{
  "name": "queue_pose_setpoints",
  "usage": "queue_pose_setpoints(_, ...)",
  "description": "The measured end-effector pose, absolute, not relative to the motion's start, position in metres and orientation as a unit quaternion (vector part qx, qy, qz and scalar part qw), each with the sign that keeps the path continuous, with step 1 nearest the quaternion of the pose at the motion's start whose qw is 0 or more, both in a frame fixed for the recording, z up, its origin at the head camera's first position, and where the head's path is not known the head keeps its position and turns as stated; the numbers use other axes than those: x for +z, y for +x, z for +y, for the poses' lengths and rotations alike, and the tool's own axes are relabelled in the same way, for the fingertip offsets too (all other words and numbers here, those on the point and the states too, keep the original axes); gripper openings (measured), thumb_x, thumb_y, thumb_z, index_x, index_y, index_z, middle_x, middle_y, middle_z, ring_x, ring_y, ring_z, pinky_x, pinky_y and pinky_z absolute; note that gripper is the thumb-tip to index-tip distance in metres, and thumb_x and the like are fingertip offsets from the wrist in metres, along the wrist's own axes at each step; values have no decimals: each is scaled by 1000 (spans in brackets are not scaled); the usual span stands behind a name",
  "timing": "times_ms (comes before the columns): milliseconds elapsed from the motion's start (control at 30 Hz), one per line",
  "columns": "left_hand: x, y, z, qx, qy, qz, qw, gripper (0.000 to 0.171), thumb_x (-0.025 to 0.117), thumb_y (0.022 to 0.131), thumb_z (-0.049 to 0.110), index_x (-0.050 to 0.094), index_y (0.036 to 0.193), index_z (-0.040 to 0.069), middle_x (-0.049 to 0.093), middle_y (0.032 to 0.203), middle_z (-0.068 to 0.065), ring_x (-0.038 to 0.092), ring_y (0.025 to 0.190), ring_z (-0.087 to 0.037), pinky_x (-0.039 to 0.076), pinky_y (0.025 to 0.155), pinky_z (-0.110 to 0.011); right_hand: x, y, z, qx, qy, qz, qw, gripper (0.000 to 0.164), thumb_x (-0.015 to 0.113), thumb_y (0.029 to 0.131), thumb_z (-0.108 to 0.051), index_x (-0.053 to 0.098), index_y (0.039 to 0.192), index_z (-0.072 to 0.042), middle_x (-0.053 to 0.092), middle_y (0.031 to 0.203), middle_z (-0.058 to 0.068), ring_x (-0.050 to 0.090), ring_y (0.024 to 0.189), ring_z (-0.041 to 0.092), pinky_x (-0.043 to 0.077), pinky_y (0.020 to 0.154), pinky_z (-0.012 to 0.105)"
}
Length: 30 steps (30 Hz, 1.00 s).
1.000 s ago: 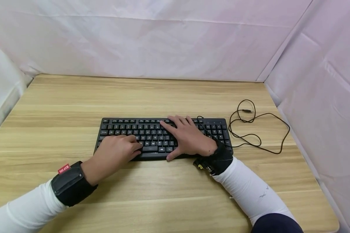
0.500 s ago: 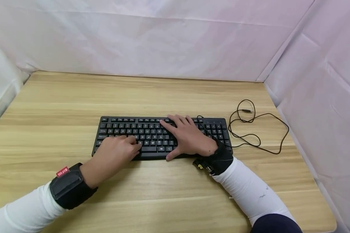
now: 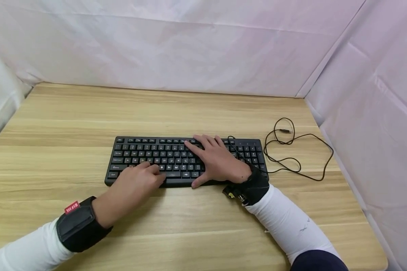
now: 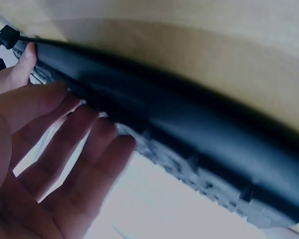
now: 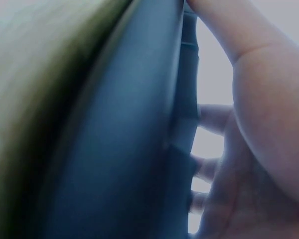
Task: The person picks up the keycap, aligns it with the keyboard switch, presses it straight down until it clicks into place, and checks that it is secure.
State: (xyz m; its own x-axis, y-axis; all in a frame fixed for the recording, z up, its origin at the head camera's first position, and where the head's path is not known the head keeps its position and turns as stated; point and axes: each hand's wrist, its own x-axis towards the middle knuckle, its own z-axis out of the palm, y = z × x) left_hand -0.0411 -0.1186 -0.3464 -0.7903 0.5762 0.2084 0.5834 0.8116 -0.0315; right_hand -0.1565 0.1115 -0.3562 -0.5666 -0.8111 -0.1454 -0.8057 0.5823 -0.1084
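A black keyboard (image 3: 176, 182) lies flat on the wooden table in the head view. Over its left-of-middle keys is my left hand (image 3: 135, 184), fingers gently bent with the tips at the lower letter rows and the thumb by the space bar. In the left wrist view the fingers (image 4: 97, 191) reach to the key edge, gripping nothing. My right hand (image 3: 218, 160) spreads across the right-of-middle keys, its thumb at the keyboard's front edge. The right wrist view has its palm (image 5: 269, 124) facing the keyboard's side (image 5: 119, 129), with fingertips at the keys.
A thin black cable (image 3: 312, 177) lies in loose loops right of the keyboard, its plug (image 3: 285, 131) among them. Part of it runs over the keys by the right wrist. White cloth walls (image 3: 176, 49) stand behind and beside the wooden table (image 3: 190, 233).
The left hand has drawn slightly back towards the person, uncovering more letter keys. The right hand stays spread in the same place on the keyboard. The head view has shifted slightly.
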Motion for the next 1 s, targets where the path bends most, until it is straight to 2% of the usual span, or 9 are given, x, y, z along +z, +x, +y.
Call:
queue_pose_setpoints(200,-355,-36,-115,-16,-306,-949,73,19,76,68,-2,75,85,8,67,80,-7,56,70,-22,56,51,-36,-361,-150,112,-24,-458,884,93,121,62,57,-80,18,152,-20,19,153,15,16,135,32,19,107,62)
queue_pose_setpoints(467,-361,-32,-110,-24,-306,-948,81,22,76,67,-2,75,88,5,68,80,-9,59,69,-23,56,49,-35,-367,-147,116,-25,-455,885,94,121,62,57,-80,17,152,-20,18,153,15,16,136,33,19,107,62)
queue_pose_setpoints(633,-358,-38,-110,-52,-287,-953,78,7,72,79,17,74,83,11,66,74,-3,59,62,-17,55,48,-35,-369,-148,116,-30,-461,883,88,122,61,57,-81,17,152,-19,19,153,16,16,135,33,19,106,62)
queue_pose_setpoints(700,-355,-44,-112,-72,-276,-954,91,13,69,82,26,74,82,13,67,72,-1,60,60,-16,54,46,-34,-371,-148,115,-38,-464,880,92,120,57,59,-82,16,152,-19,18,153,16,15,136,33,19,106,63)
queue_pose_setpoints(767,-350,-54,-115,-89,-268,-952,119,20,68,82,30,75,87,12,69,75,-3,62,61,-17,54,45,-33,-370,-148,115,-50,-457,881,110,112,52,66,-82,14,152,-21,16,154,15,13,137,32,17,108,62)
queue_pose_setpoints(867,-343,-77,-120,-94,-249,-951,161,42,67,81,42,71,107,9,71,91,-11,65,72,-24,52,41,-34,-365,-152,116,-60,-435,890,123,100,42,76,-80,12,152,-23,13,156,16,9,138,34,15,109,62)
queue_pose_setpoints(933,-341,-93,-125,-87,-223,-957,164,62,62,82,53,61,125,8,67,109,-18,63,88,-33,56,54,-42,-359,-159,117,-52,-410,903,116,95,38,80,-78,10,152,-24,10,156,16,6,138,35,13,109,61)
queue_pose_setpoints(1000,-340,-108,-130,-73,-187,-970,141,79,55,82,64,46,139,10,55,129,-23,52,108,-41,53,74,-53,-352,-169,119,-27,-387,917,88,95,38,80,-77,11,153,-23,10,156,17,6,137,38,13,109,62)
